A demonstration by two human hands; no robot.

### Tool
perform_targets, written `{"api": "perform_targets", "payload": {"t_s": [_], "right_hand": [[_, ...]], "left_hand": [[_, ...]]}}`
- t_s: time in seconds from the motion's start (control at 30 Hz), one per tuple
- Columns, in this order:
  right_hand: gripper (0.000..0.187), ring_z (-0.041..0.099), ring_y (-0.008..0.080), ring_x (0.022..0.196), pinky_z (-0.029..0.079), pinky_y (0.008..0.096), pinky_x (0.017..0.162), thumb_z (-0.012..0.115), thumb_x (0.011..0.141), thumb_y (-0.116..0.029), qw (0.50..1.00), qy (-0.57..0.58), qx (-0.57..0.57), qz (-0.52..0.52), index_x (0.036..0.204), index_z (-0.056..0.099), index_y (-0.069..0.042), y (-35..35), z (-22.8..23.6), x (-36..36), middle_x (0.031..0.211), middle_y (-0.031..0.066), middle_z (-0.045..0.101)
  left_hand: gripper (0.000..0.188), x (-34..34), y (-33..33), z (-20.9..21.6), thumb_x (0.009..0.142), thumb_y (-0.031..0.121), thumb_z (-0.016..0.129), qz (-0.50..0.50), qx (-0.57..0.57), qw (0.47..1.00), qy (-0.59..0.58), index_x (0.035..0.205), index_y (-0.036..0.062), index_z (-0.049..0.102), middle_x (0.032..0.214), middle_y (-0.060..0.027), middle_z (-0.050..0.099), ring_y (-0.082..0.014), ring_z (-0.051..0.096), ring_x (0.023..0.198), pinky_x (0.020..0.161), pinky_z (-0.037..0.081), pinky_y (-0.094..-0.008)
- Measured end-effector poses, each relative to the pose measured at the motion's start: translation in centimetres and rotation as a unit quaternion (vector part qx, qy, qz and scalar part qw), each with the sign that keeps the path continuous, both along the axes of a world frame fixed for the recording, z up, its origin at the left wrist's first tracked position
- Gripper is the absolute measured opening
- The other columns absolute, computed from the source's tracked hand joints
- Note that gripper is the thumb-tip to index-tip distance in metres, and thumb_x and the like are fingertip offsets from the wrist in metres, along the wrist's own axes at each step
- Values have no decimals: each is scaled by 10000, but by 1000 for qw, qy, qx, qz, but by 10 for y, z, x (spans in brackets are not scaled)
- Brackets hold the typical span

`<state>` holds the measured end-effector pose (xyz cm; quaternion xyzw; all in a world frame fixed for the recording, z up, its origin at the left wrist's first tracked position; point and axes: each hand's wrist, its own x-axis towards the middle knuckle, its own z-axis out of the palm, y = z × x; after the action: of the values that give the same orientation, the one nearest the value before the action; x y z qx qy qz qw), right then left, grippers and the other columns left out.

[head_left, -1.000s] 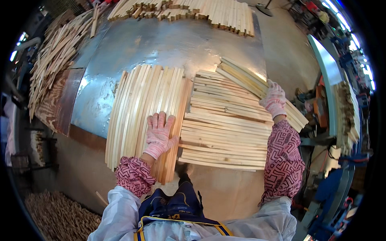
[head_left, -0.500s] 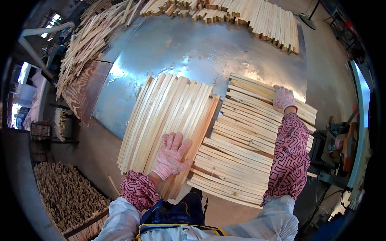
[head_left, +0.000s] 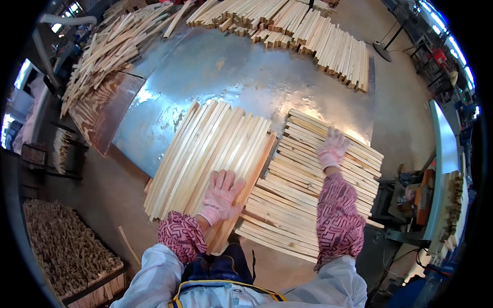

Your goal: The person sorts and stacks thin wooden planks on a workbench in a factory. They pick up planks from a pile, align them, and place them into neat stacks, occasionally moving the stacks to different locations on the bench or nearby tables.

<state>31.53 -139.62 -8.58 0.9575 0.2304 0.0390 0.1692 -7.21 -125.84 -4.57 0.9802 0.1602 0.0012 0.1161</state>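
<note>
Writing first: the pink sleeve covers [head_left: 340, 220] carry a dark, maze-like print (any lettering in it is too blurred to read). At the centre of the frame, the left batch of wooden strips [head_left: 205, 149] lies side by side, long axis steep, running from lower left up toward the upper right. The left hand [head_left: 220, 197], in a pink-and-white glove, rests flat on its lower part, fingers straight and closed around nothing.

Right of centre, the right batch of wooden strips [head_left: 290, 169] points crosswise, its long axis sloping down toward the lower right. The right hand [head_left: 334, 148] is over its upper part, fingers extended; whether it presses there I cannot tell. Beyond both batches, a shiny metal tabletop [head_left: 231, 72] reaches toward more stacked strips [head_left: 339, 49] at the top.
</note>
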Motion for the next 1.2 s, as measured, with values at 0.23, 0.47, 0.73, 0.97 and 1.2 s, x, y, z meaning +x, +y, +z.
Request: {"api": "perform_targets", "payload": {"t_s": [0.23,0.47,0.73,0.97,1.2], "right_hand": [[672,404,314,1328,249,475,1161,633,769,-272,952,80,218,199,1402,475,-113,-44,-10,-227,1399,129,489],[553,506,283,1270,344,415,1126,657,739,-199,948,152,279,26,1274,597,-73,-138,41,-376,1310,141,584],[494,564,285,1200,433,355,1045,648,779,-124,821,238,516,-54,1264,616,-35,-24,79,-534,1259,146,620],[554,530,292,1275,422,366,1073,573,835,6,706,538,416,197,1380,475,20,213,49,-670,1358,202,554],[413,619,281,1163,471,341,997,601,875,-139,658,638,145,373,1280,611,-60,349,56,-828,1235,160,655]], "left_hand": [[748,-16,4,-21,800,527,594,18,12,999,-24,1420,138,439,1499,-202,329,-411,253,1411,1192,110,-543],[635,-83,21,38,816,448,575,-4,-92,991,-97,1335,94,486,1314,-159,486,-340,414,1276,1127,269,-466],[652,-437,121,-4,802,454,640,214,-111,957,-159,1334,95,523,1290,-170,575,-373,471,1268,1112,333,-475],[618,-735,174,-30,910,522,503,426,-225,847,225,1379,120,519,1384,-180,542,-350,488,1299,1091,368,-465],[592,-775,179,-56,916,555,484,537,-268,788,134,1317,132,585,1320,-166,595,-331,547,1241,1038,434,-430]]}}
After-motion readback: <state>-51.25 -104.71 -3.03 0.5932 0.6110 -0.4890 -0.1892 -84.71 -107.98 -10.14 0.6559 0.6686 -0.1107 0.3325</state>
